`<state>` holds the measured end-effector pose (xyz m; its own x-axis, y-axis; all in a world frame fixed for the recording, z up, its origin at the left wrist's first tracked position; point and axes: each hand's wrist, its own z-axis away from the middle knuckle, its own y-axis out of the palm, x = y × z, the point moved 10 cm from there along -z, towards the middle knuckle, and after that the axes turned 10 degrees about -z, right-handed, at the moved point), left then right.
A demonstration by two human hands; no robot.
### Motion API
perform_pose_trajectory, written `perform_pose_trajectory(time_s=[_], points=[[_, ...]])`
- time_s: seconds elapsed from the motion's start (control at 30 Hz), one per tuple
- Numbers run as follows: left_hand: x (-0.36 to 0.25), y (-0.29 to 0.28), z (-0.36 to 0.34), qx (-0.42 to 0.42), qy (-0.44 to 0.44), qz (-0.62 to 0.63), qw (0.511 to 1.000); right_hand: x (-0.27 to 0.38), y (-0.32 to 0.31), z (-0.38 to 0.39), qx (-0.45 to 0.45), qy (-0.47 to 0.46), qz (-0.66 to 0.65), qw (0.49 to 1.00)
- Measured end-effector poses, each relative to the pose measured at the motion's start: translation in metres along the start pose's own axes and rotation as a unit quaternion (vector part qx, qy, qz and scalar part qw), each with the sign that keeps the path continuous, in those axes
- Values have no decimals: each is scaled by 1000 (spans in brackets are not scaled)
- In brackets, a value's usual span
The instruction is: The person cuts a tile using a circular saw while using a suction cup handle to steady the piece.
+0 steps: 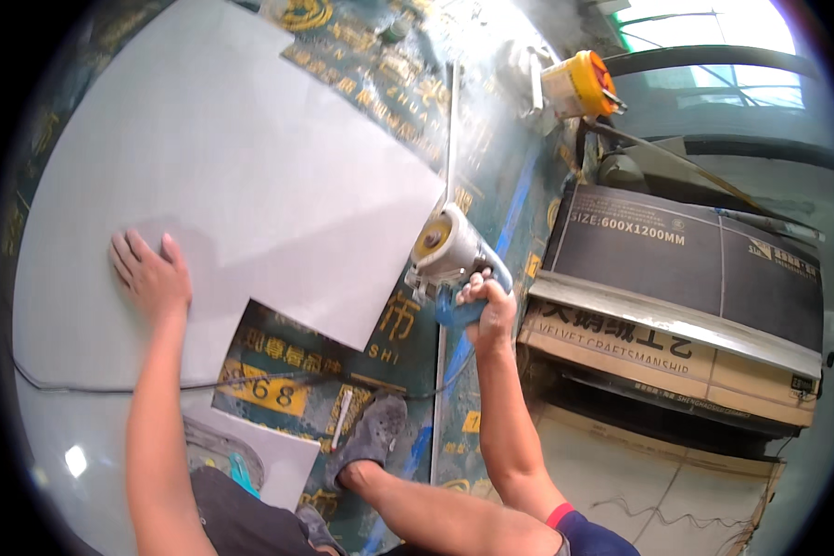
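A large light grey tile point(222, 148) with a notch cut from its near side and a step in its far edge covers the left and middle of the floor. My left hand point(153, 269) lies flat on it, fingers spread. At the tile's right corner, my right hand point(487, 298) is wrapped round the blue handle of a handheld tile saw point(454, 246). The saw's round metal guard and yellowish hub face left, beside the tile edge. Whether its blade touches the tile is hidden. Hazy dust hangs beyond it.
A black cable point(157, 387) crosses the tile's near part. To the right stand stacked tile cartons point(658, 250) with a metal straightedge point(676, 320) on them. A yellow-orange bucket point(579, 85) sits far right. Printed green sheeting point(408, 343) covers the floor; my shoe point(372, 431) rests on it.
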<state>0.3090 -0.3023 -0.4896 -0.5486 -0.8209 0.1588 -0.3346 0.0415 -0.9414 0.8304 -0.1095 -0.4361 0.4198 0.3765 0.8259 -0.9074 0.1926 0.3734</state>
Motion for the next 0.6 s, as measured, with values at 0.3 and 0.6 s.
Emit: perform_pose_trajectory(time_s=[0.3, 0.6], points=[[1, -5, -5, 2, 12, 30, 999, 0, 5, 5, -20, -12, -38, 999], [29, -26, 20, 40, 206, 108, 972, 2, -12, 16, -47, -9, 4, 999]])
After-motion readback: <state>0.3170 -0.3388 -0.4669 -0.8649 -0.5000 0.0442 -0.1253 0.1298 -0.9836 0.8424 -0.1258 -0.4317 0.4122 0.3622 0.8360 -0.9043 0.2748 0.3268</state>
